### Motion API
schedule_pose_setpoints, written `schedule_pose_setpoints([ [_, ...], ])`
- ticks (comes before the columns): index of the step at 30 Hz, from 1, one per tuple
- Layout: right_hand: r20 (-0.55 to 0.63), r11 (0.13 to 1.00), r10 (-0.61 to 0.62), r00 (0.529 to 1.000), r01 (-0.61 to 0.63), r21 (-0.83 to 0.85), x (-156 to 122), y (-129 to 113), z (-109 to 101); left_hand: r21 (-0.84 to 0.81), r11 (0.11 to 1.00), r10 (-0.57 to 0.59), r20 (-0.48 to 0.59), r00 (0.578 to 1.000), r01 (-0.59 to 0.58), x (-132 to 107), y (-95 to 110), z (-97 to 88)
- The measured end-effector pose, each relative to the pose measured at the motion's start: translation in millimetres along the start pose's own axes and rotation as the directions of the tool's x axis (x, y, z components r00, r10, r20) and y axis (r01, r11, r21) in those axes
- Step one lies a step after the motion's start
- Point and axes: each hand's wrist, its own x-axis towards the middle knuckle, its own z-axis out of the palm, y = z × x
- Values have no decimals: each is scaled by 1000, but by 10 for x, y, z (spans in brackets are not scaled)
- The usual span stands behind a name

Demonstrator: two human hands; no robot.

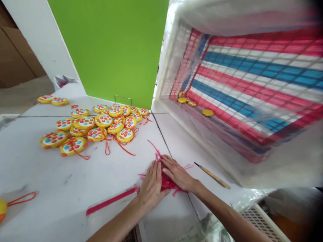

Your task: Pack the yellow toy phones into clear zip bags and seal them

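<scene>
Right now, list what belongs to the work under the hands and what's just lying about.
In the work:
- pink bundle, under left hand and right hand

Seemingly lying about:
- yellow charms
- tool
- crate
- green board

Half-hidden bundle (167,182) seems magenta; yellow discs (104,120) bear red, teal dots.

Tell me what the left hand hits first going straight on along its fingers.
For the left hand, probably the right hand at its fingertips, or the loose pink strands beside them; both lie just ahead, too close to say which comes first.
</scene>
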Motion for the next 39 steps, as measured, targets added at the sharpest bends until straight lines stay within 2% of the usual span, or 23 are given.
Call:
schedule_pose_setpoints([
  [2,53,998,-57,997,56,8,-129,-102,-19,-15,999,32,-29,999,-33,-3,-7,9],
  [4,74,998,-59,995,58,16,-221,-180,-33,-22,999,40,-35,999,-41,6,-7,-3],
  [7,55,998,-40,998,37,53,-291,-238,-34,-15,1000,2,6,1000,-2,54,-8,-55],
  [10,3,993,-67,998,66,93,-317,-250,-17,14,999,-44,58,997,43,128,-19,-121],
  [15,-39,998,-34,999,36,50,-389,-168,56,58,997,-60,114,992,54,185,-2,-173],
  [21,-54,995,9,999,-14,-100,-565,18,151,50,996,72,119,990,-79,104,36,-85],
  [25,-22,983,-46,999,41,-178,-454,46,79,19,986,158,151,976,-163,54,25,-43],
  [31,161,973,-106,981,136,-185,-202,38,-91,-46,976,218,199,955,-213,56,55,-162],
  [35,86,980,-112,990,125,-156,-302,44,-60,-121,972,221,201,954,-199,19,134,-236],
  [39,-15,985,-139,990,137,-107,-479,34,13,-182,973,168,134,977,-143,-49,153,-166],
])
